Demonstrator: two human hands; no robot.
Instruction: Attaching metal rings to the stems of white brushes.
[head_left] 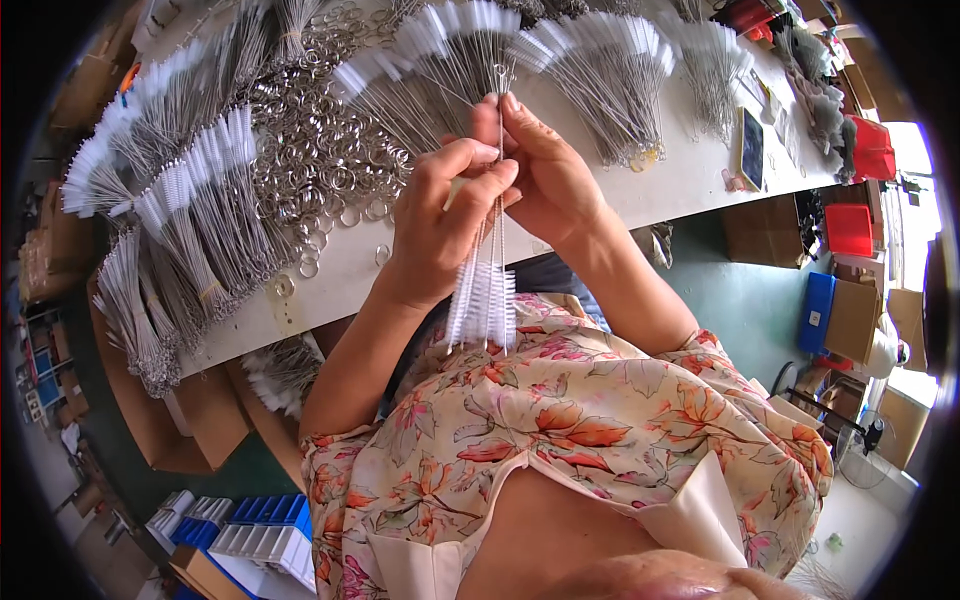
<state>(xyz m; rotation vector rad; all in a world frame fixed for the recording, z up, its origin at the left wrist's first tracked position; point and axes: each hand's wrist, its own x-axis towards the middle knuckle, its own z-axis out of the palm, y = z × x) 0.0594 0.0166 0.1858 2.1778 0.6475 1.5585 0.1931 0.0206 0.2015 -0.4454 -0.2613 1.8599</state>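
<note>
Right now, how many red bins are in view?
2 for sure: one red bin past the right end of the table, another just below it in the picture. A red thing at the top edge may be a third; it is partly hidden.

Over a white worktable (pixel 600 190), the left hand (pixel 445 215) and right hand (pixel 545 170) met around a small bunch of thin wire brushes (pixel 485 290), white bristle ends hanging down toward a floral garment (pixel 560 420). The right fingertips (pixel 495 110) pinched the twisted wire stems near their looped tops. A heap of metal split rings (pixel 320 150) lay on the table, with fanned bundles of white-tipped wire brushes (pixel 190 200) beside it. Blue plastic bins (pixel 270 520) sat below on the floor.
</note>
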